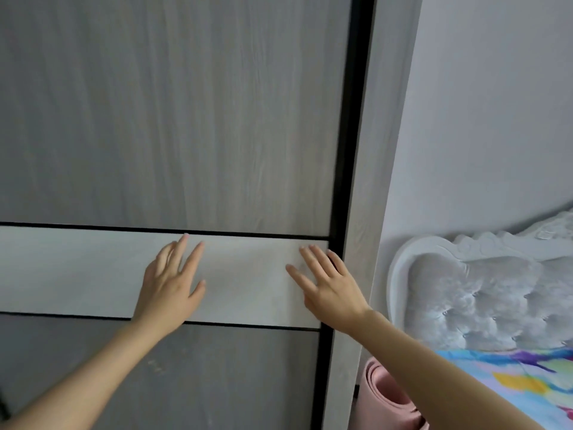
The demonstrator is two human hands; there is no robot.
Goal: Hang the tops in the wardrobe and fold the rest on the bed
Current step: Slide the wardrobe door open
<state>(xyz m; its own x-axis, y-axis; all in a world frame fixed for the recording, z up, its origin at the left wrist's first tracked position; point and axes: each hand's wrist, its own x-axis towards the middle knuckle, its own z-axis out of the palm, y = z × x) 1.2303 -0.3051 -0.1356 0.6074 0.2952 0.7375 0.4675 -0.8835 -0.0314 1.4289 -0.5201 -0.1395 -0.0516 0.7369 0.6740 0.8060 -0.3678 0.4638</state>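
Wardrobe door [186, 119]: grey wood-grain sliding panel, stood fully shut, its right edge against the black frame [352, 150]. 1 pale band [77, 268] crossed it at hand height, between 2 thin dark lines. No handle or clothing showed anywhere in view.

Hands: both lay on the pale band, well apart from each other and holding nothing.
- Left hand [170, 283]: fingers straight and spread, apparently flat against the panel near mid-door.
- Right hand [325, 280]: fingers straight, fingertips just beside the black frame.

Judged step: opening the wardrobe, so the task looked barely begun. With the door's right edge against the frame, the panel probably needed to slide left.

To do it well: press both palms firmly for friction, push sideways and level so the panel runs true in its track, and keep the right fingertips out of the seam at the frame.

Surroundings: the bed [527, 377] with bright multicoloured bedding stood at lower right, with its tufted grey headboard [480, 293] against the pale wall [496, 103]. A rolled pink mat [387, 395] stood between wardrobe and bed.
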